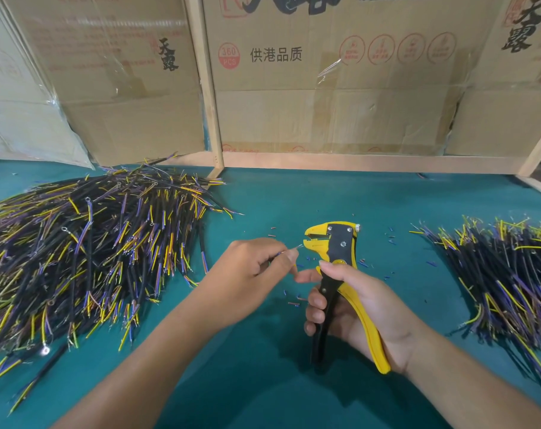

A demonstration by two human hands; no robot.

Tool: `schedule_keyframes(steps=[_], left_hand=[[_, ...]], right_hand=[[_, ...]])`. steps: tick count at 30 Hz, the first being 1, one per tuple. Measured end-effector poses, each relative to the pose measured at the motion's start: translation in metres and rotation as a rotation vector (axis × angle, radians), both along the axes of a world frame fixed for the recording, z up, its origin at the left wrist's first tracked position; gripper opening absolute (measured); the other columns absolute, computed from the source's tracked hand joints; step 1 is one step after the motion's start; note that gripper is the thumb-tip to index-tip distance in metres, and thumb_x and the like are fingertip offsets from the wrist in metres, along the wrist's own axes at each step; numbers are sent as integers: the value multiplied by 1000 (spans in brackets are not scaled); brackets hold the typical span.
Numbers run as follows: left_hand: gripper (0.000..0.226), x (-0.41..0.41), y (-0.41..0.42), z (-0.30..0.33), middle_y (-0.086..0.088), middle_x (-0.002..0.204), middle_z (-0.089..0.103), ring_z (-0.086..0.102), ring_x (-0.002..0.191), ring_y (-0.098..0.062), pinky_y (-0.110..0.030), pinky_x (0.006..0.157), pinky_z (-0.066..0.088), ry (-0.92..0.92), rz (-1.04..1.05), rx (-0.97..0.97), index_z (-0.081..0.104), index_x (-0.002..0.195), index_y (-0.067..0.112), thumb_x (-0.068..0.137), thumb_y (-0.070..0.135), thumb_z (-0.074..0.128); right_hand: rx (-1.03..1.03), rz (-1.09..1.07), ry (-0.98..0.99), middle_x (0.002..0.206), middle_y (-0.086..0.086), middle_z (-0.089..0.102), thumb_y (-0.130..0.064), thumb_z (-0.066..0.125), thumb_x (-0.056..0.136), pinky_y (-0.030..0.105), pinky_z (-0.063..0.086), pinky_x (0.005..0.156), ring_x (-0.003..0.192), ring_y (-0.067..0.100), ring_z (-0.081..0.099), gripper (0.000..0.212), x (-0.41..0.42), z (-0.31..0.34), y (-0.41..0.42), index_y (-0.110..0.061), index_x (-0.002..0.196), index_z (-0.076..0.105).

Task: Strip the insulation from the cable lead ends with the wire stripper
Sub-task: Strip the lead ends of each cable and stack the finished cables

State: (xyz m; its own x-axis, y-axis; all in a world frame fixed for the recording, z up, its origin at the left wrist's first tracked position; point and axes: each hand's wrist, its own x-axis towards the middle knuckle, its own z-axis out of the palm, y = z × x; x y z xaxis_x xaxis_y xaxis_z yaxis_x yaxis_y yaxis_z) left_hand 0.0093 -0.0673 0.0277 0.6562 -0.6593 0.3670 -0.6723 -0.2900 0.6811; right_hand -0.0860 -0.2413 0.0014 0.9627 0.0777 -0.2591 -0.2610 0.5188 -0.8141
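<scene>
My right hand (pixel 352 308) grips the handles of a yellow and black wire stripper (pixel 337 252), held upright above the table with its jaws pointing left. My left hand (pixel 253 267) pinches a thin cable lead (pixel 290 249) between thumb and fingers. The lead's bare tip points right and sits just at the stripper's jaw opening. The rest of that cable is hidden under my left hand.
A big heap of black cables with yellow and purple leads (pixel 86 255) fills the left of the teal table (pixel 263 382). A smaller heap (pixel 507 283) lies at the right. Small insulation scraps (pixel 294 300) are scattered around the stripper. Cardboard boxes (pixel 324 88) and a wooden frame (pixel 207 88) stand behind.
</scene>
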Motion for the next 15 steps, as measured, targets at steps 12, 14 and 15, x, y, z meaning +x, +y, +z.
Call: schedule_keyframes(steps=[12, 14, 15], left_hand=[[15, 5, -3, -5, -2, 65, 52, 39, 61, -24, -34, 56, 35, 237, -61, -108, 67, 87, 24, 88, 40, 66], [8, 5, -3, -6, -9, 76, 61, 47, 66, -30, -38, 61, 41, 207, -47, -85, 68, 92, 28, 89, 34, 64], [7, 5, -2, -6, -5, 76, 62, 48, 66, -28, -34, 60, 41, 183, -31, -83, 68, 93, 29, 91, 31, 62]], right_hand=[[57, 13, 34, 69, 9, 47, -37, 68, 84, 40, 51, 61, 59, 25, 47, 45, 1, 0, -1, 0, 110, 67], [77, 9, 49, 69, 9, 47, -36, 67, 84, 39, 51, 61, 59, 25, 47, 45, 1, -1, -1, 0, 110, 66], [86, 7, 57, 68, 9, 47, -36, 67, 84, 39, 51, 61, 59, 25, 47, 45, 2, -1, -2, 0, 110, 66]])
